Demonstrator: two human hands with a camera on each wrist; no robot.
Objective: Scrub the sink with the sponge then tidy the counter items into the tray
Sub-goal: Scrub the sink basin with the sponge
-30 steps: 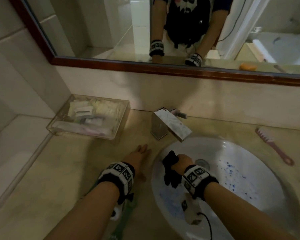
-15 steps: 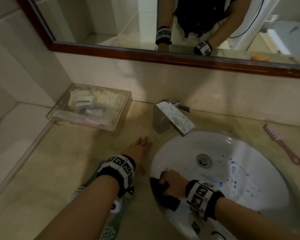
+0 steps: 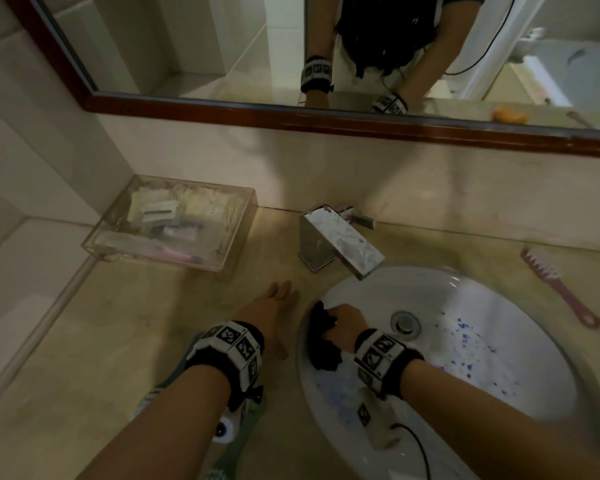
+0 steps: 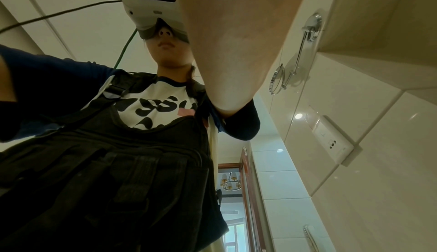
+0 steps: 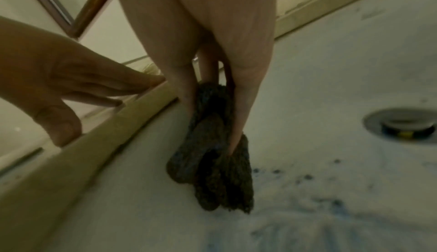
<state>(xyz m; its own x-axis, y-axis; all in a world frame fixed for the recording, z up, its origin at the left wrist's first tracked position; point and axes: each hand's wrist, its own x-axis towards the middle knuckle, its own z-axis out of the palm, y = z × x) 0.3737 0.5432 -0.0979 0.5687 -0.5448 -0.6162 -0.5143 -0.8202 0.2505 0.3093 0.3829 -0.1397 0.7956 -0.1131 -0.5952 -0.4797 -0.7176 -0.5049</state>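
My right hand (image 3: 340, 323) grips a dark, crumpled sponge (image 3: 321, 344) and presses it against the left inner wall of the white sink (image 3: 520, 393). In the right wrist view the sponge (image 5: 212, 158) hangs between my fingers (image 5: 238, 125) on the basin wall. Blue stains (image 3: 465, 344) speckle the basin right of the drain (image 3: 405, 323). My left hand (image 3: 274, 306) lies flat with straight fingers on the counter just left of the sink rim; the right wrist view shows this left hand (image 5: 78, 80) there too. The clear tray (image 3: 229, 251) with several toiletry items stands at the back left.
A chrome faucet (image 3: 336, 240) juts over the sink's back edge. A pink comb (image 3: 561, 289) lies on the counter to the right. A green patterned item (image 3: 229, 455) lies under my left forearm. The mirror (image 3: 222, 46) and wall close off the back.
My right hand has slid the sponge from the sink's near left wall back up and away along the left side. The left hand stays planted on the counter.
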